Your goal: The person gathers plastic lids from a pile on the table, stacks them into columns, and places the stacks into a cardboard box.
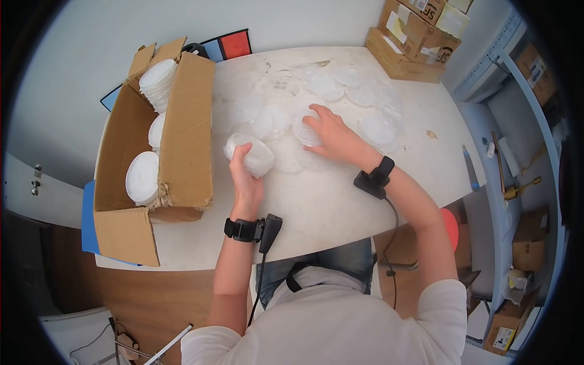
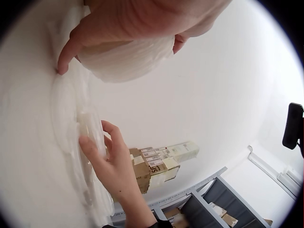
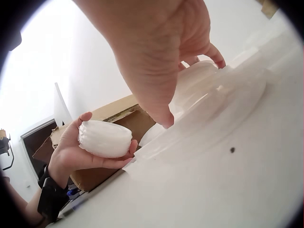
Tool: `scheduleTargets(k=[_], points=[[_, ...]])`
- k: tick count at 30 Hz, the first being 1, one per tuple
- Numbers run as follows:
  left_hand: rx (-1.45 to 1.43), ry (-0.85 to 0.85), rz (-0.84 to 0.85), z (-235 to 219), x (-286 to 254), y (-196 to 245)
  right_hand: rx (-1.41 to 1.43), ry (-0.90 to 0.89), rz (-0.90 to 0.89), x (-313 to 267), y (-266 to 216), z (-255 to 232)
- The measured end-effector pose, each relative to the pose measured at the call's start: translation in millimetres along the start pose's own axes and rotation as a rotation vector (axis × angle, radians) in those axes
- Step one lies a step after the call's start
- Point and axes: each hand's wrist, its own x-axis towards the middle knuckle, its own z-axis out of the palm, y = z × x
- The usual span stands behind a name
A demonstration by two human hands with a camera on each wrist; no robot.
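My left hand [image 1: 245,185] grips a short stack of round translucent plastic lids [image 1: 255,157] at the left of the table's middle. In the right wrist view that lid stack [image 3: 105,138] sits between thumb and fingers, raised on its side. My right hand [image 1: 334,135] reaches over the loose lids, and its thumb and fingers clasp a plastic lid [image 1: 304,131] by the edges. The left wrist view shows the right hand [image 2: 114,166] with a lid [image 2: 92,130] between thumb and fingertips. Many more flat lids [image 1: 377,129] lie spread and overlapping around it.
An open cardboard box [image 1: 191,134] stands at the left with several stacks of white lids [image 1: 143,177] inside. Cardboard boxes [image 1: 407,42] are piled at the back right corner. A blue-handled tool [image 1: 470,167] lies near the table's right edge. Shelving [image 1: 511,79] stands beyond.
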Motion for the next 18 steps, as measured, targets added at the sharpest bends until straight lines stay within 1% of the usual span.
scheduleTargets(k=[2, 6, 8, 9, 11, 12, 13, 14, 15, 16, 17, 18], points=[[0.001, -0.002, -0.001, 1, 0, 0, -0.117, -0.047, 0.173, 3, -3, -2], [-0.002, -0.012, -0.008, -2, 1, 1, -0.07, -0.06, 0.173, 9, 6, -2], [-0.002, -0.012, -0.004, -1, 1, 1, -0.062, -0.162, 0.217, 13, 9, -6], [-0.002, -0.013, -0.001, 0, 1, 1, -0.061, -0.159, 0.222, 14, 10, -6], [0.044, -0.01, 0.019, -6, 5, -2, -0.07, -0.175, 0.159, 15, 12, -7], [0.087, -0.004, 0.041, -7, 7, -2, -0.071, -0.171, 0.16, 14, 10, -11], [0.087, -0.007, 0.045, -8, 8, -3, -0.043, -0.13, 0.187, 13, 9, -16], [0.1, -0.006, 0.084, -8, 8, -4, -0.014, -0.09, 0.213, 12, 8, -22], [0.112, -0.004, 0.122, -8, 8, -5, -0.016, -0.087, 0.212, 11, 8, -29], [0.111, -0.007, 0.124, -9, 10, -6, 0.122, 0.05, 0.242, 11, 10, -37], [0.131, -0.072, 0.094, -11, 11, -8, 0.261, 0.186, 0.272, 10, 11, -41], [0.152, -0.137, 0.062, -8, 10, -7, 0.258, 0.187, 0.274, 9, 12, -41]])
